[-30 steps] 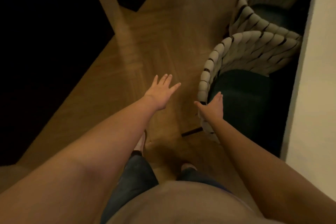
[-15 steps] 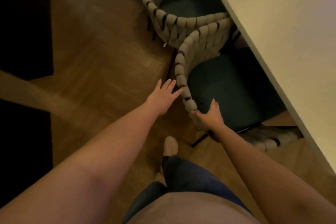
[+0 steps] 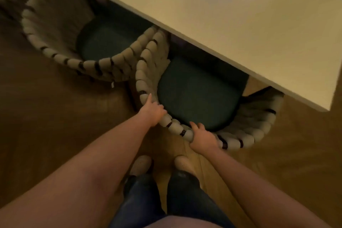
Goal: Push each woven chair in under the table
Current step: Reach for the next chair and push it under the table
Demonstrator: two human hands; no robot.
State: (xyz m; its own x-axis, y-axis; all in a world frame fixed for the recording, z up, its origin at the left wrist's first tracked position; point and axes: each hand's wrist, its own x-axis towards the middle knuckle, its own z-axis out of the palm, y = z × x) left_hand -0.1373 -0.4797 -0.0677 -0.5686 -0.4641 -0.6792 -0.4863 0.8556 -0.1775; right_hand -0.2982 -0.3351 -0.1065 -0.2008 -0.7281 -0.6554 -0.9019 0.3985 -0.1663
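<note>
- Near woven chair stands at the corner of the pale bench, its curved back toward the person.
- Its dark green seat cushion is mostly in the open; only the far edge lies under the bench top.
- Left hand grips the chair's padded rim on the left curve. Fingers curl over the rim, with one finger lying straight along it.
- Right hand grips the same rim nearer the body, fingers hooked over the top toward the cushion.
- Second woven chair sits to the left, its rim touching the near chair's rim and its seat partly under the bench.
- Wooden floor; two light shoes just behind the chair back.
</note>
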